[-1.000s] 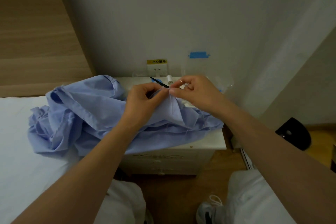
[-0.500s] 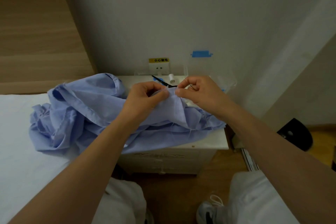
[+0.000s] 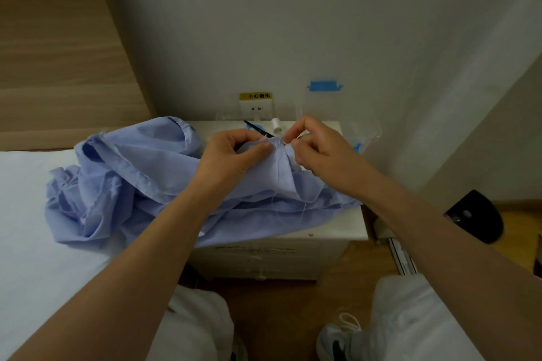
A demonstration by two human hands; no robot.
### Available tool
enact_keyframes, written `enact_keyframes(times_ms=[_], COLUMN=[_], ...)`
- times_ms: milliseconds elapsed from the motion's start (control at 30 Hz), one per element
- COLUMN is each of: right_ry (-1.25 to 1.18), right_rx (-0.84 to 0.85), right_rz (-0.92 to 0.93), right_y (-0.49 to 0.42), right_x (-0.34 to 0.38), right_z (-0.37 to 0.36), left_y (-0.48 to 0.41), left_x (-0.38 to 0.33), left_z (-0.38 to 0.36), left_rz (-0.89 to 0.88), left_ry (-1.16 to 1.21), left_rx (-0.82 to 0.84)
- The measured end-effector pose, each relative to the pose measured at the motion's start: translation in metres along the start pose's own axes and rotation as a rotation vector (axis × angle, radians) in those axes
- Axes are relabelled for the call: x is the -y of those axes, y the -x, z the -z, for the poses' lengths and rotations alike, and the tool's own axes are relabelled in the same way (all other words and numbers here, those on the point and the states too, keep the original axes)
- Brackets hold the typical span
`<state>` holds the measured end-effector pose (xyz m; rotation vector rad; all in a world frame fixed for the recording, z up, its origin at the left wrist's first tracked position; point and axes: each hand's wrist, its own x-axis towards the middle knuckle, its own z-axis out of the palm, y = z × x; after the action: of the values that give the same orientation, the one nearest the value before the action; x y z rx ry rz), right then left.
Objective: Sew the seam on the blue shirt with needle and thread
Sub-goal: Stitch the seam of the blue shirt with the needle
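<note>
The left hand [image 3: 231, 155] pinches a fold of the crumpled light-blue cloth shirt [image 3: 132, 173] taut so the right hand [image 3: 319, 152], its narrow fingertip grip pinching the fold's edge just beside, can stitch the seam.

My left hand [image 3: 225, 155] pinches raised fold of blue shirt [image 3: 146, 179], thumb on top. My right hand [image 3: 319, 152] pinches fold's edge just beside it; needle too small to make out. Below fold dangles white thread [image 3: 305, 208]. Shirt heaped across bed [image 3: 26, 228] and nightstand [image 3: 356, 223]. Behind my hands, white spool [image 3: 275, 125].
</note>
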<state>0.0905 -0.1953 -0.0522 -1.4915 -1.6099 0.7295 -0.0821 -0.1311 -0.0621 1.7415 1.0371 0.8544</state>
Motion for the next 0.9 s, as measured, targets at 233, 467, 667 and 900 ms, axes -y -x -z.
enact_keyframes(times_ms=[233, 467, 667, 900], right_ry=[0.044, 0.037, 0.055, 0.168], right_rx=[-0.09, -0.074, -0.052, 0.033], right_rz=[0.097, 0.111, 0.104, 0.082], right_y=[-0.0016, -0.0014, -0.0011, -0.0035], right_x=[-0.0056, -0.0058, -0.006, -0.0089], right_z=[0.0008, 0.0006, 0.0007, -0.0015], left_y=[0.0028, 0.004, 0.0043, 0.0015], left_x=[-0.0058, -0.0076, -0.0062, -0.0002], left_z=[-0.0013, -0.0005, -0.0001, -0.0021], left_rz=[-0.013, -0.005, -0.031, -0.122], left_ry=[-0.006, 0.028, 0.014, -0.117], left_rx=[0.012, 0.019, 0.033, 0.017])
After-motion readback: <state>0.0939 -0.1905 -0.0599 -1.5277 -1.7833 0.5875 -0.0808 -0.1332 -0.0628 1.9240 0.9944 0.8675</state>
